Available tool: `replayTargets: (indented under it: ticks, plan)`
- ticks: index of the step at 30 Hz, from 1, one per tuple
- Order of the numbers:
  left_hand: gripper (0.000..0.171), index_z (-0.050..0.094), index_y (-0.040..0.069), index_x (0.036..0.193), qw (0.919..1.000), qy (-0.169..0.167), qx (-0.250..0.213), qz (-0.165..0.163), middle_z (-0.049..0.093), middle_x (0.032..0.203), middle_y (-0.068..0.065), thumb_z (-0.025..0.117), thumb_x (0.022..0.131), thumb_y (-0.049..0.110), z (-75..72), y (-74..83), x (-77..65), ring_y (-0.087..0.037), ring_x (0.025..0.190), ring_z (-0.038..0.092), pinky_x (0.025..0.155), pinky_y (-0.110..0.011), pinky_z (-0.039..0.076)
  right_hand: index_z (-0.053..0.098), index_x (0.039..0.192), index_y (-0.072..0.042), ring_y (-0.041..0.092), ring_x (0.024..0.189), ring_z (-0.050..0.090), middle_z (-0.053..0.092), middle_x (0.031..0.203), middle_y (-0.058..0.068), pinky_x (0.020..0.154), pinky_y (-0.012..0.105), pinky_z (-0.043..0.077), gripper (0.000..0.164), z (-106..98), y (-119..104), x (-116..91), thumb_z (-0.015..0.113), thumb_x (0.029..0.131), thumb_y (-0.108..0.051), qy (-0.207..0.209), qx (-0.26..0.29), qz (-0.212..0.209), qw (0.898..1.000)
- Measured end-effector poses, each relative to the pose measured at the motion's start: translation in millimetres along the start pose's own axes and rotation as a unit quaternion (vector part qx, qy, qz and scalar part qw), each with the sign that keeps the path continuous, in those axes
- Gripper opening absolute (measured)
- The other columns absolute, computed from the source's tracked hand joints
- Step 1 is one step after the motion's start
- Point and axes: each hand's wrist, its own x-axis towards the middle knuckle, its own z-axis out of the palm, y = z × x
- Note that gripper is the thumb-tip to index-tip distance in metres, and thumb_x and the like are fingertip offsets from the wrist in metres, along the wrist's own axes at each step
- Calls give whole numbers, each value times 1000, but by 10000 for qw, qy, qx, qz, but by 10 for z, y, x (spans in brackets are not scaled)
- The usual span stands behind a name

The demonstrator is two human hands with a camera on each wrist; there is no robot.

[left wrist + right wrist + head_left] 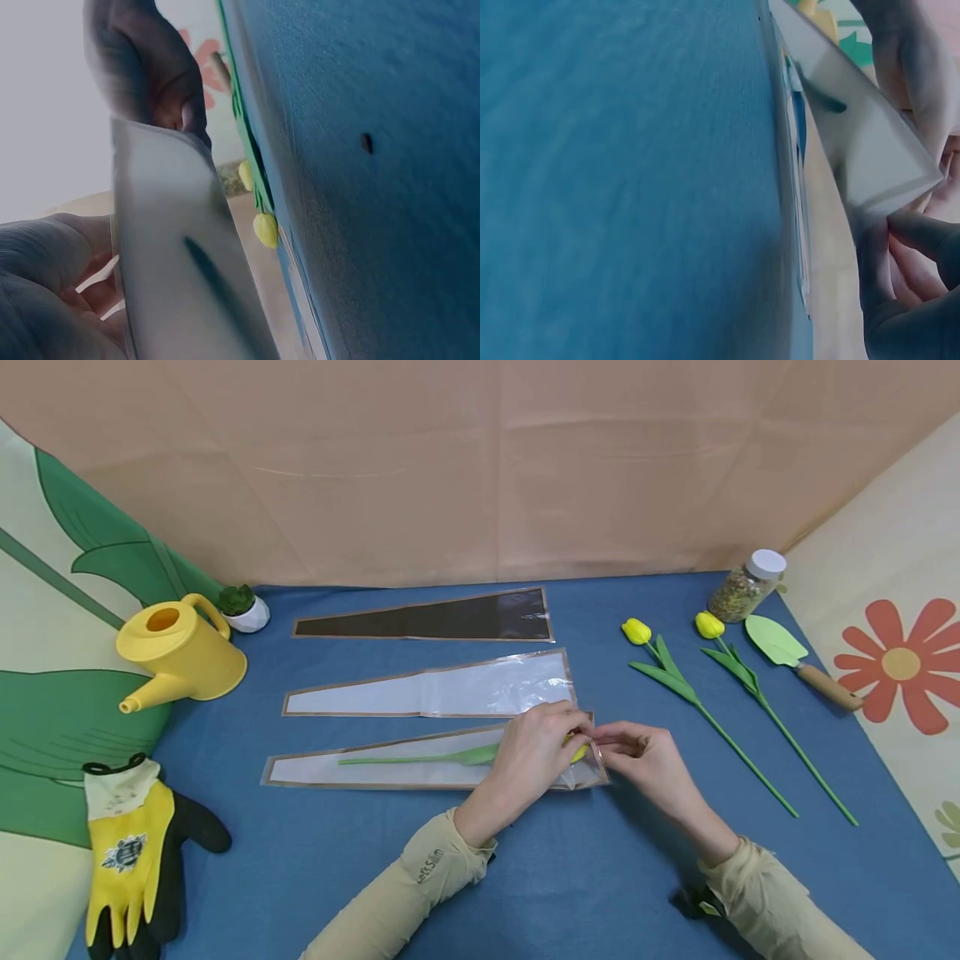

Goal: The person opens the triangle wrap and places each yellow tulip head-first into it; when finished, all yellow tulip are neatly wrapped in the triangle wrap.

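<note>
The nearest flower sleeve (307,770) is long, tapered and clear-fronted with a white back and brown border, its wide end raised off the blue cloth. Inside it lies an artificial tulip (471,755), stem toward the narrow end, its yellow bloom (579,752) partly hidden behind fingers. My left hand (532,747) grips the sleeve near the wide end, over the bloom. At the wide-end edge my right hand (648,756) pinches the film between thumb and fingers. In the right wrist view those fingertips (907,225) hold a corner of the sleeve.
Behind lie a white sleeve (360,700) and a black sleeve (427,618). Two tulips (693,693), a trowel (776,642) and a jar (742,593) are at right. A watering can (195,652), potted succulent (246,612) and gloves (135,860) stand or lie at left.
</note>
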Motion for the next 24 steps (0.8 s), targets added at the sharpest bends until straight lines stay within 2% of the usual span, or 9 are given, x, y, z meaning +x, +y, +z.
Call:
replayTargets:
  ticks: [6,15,18,24]
  plan:
    - [5,85,14,101,10000,58,-24,-1,77,100,1,83,97,12,8,10,-6,-14,84,70,67,-18,51,70,119,19,3,95,73,74,112,29,80,21,60,24,53,-1,53,67,96,16,-96,-45,-21,9999]
    - [6,85,14,102,9999,8,79,-88,77,101,2,84,96,13,14,7,-10,-13,84,70,66,-19,52,70,124,16,7,97,75,74,117,27,82,24,60,27,47,31,69,70,97,11,-484,-176,27,9987]
    - [6,85,14,101,9998,-39,172,-100,77,101,1,84,96,13,18,3,-12,-14,84,70,67,-20,53,70,124,16,7,97,74,74,118,26,82,24,61,25,30,32,78,66,100,11,-458,-278,5,9986]
    - [8,85,15,101,9992,-230,292,-127,75,94,3,85,94,11,29,-36,-35,-12,77,67,65,-21,51,67,124,17,9,95,74,72,116,28,82,29,63,22,-14,13,102,58,108,5,-438,-48,349,9984]
